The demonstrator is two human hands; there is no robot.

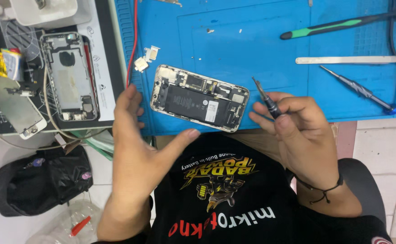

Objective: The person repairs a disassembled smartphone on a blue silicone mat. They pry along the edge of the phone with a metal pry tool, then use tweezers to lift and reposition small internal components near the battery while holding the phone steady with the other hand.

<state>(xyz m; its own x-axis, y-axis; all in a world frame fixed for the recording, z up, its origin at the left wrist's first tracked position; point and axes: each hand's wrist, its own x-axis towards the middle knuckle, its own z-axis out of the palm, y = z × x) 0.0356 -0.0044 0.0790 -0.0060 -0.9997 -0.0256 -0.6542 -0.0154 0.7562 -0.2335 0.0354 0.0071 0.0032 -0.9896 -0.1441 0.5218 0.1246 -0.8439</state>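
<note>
Below, blue work mat (261, 40) — pale tiled floor (379, 144).

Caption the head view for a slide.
Right hand holds a screwdriver beside an opened phone; left hand open.

A green-handled tool (331, 26), a flat metal spudger (347, 59) and a blue-tipped screwdriver (360, 89) lie on the blue mat (275, 45); left of it rests a second gutted phone shell (69, 77), a red wire (133, 40), and what seems a black bag (39, 180)
</note>
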